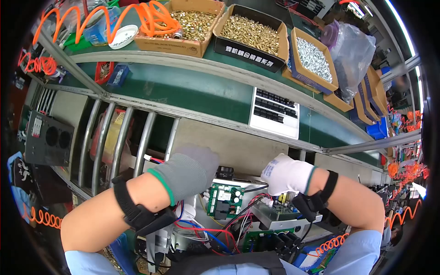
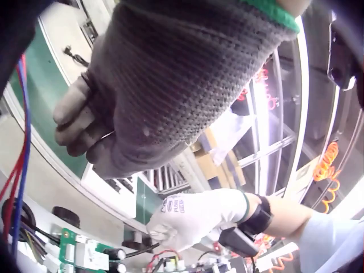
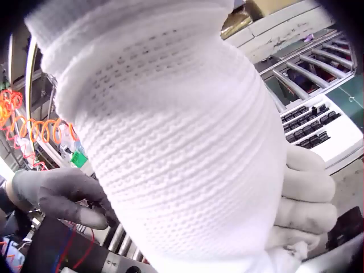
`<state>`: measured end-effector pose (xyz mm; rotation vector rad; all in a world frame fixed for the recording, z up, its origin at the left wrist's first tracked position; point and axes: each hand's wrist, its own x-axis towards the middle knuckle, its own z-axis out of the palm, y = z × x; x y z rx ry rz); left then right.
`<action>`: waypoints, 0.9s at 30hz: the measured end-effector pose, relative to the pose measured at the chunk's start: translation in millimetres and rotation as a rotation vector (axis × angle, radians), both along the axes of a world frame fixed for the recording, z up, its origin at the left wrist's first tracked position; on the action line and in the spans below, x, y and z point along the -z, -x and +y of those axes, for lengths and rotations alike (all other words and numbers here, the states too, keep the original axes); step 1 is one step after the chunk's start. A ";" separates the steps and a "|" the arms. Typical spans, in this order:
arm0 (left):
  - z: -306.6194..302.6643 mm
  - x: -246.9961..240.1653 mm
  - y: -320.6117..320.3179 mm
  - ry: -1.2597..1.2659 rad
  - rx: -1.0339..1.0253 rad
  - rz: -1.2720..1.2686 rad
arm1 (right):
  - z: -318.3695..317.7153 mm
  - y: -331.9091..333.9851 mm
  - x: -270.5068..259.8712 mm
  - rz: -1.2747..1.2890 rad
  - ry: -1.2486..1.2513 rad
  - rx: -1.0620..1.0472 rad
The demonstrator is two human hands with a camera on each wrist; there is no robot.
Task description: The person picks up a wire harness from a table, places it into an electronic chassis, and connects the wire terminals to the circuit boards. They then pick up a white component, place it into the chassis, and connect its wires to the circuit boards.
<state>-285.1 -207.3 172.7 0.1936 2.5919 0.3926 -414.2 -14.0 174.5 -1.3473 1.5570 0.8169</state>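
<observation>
The left hand, in a grey glove, is above the left side of a green circuit board. Its fingers bend toward the thumb in the left wrist view; whether something lies between them cannot be told. A white glove covers the right hand, right of the board, beside a metal-framed module. A thin black cable runs from near the board to this hand's fingertips, which pinch it. Between the hands is a round black part. Red and blue wires hang below the left wrist.
Metal rollers lie to the left, with a black box beyond them. A white tray of black parts sits on the green shelf. Boxes of small metal parts line the upper shelf, near an orange coiled hose.
</observation>
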 end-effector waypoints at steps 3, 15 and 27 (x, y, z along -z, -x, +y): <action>-2.3 -25.1 -23.0 -0.029 -0.004 0.198 | 15.4 -11.0 -12.3 -0.006 0.253 0.163; 70.8 5.4 -45.9 -0.151 -0.002 0.053 | 17.3 -56.2 -21.3 -0.335 0.254 0.958; 70.5 24.2 -38.8 -0.133 -0.046 -0.003 | 20.2 -53.0 -3.6 -0.466 0.380 0.958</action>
